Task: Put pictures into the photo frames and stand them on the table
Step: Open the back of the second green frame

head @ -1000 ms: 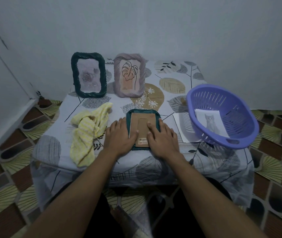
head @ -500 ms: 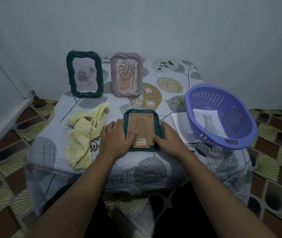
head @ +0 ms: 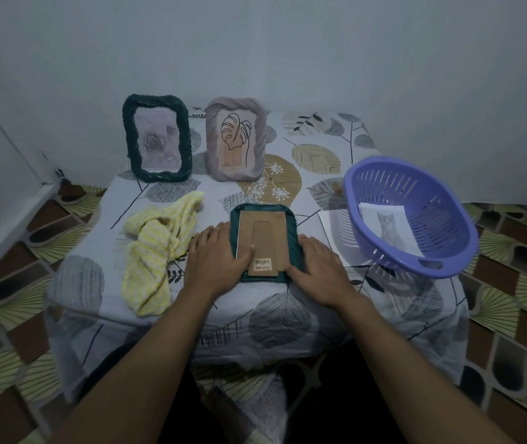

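Now the right hand [head: 319, 270] sits on the right edge of the face-down frame [head: 263, 243]; a second ago it lay flat over the cardboard backing [head: 262, 241], which is now mostly uncovered. The left hand [head: 215, 262] remains on the left edge, its thumb resting on the backing. Both hands have fingers loosely spread, pressing on the dark green rim rather than closed round it. The frame lies flat near the front edge of the table [head: 287, 318], at its middle, long axis running front to back, with the barcode sticker at the near end. Toward the back edge stand the green frame [head: 157, 139] and, just to its right, the mauve frame [head: 235, 139], both upright and facing the person. A yellow cloth [head: 156, 251] lies crumpled toward the left edge. At the right edge sits the purple basket [head: 411, 216], tilted, holding a cat picture [head: 388, 227].
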Tool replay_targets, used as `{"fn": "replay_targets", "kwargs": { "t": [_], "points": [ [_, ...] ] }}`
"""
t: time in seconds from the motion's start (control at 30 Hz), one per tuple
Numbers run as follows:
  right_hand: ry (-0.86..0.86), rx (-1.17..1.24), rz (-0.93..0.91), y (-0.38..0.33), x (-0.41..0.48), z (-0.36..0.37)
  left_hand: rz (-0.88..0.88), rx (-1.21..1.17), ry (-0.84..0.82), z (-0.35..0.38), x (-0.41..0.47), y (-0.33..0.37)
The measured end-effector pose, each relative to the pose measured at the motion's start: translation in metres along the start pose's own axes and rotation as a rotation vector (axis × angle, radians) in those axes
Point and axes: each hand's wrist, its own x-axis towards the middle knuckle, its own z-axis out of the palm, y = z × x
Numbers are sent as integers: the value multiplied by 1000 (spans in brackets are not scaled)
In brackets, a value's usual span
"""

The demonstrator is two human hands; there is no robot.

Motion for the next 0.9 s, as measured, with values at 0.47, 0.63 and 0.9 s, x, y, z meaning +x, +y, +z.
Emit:
{"fn": "replay_targets", "kwargs": {
  "t": [0.47,0.63,0.9],
  "points": [
    [-11,64,79,-7,5,4,-9,-11,1,-2,-2,2],
    [-10,66,83,-10,4,1,-24,-32,26,-5,-3,4],
    [55,290,128,-26,-3,-13,-125,-63,11,-13,-4,12]
  ]
}}
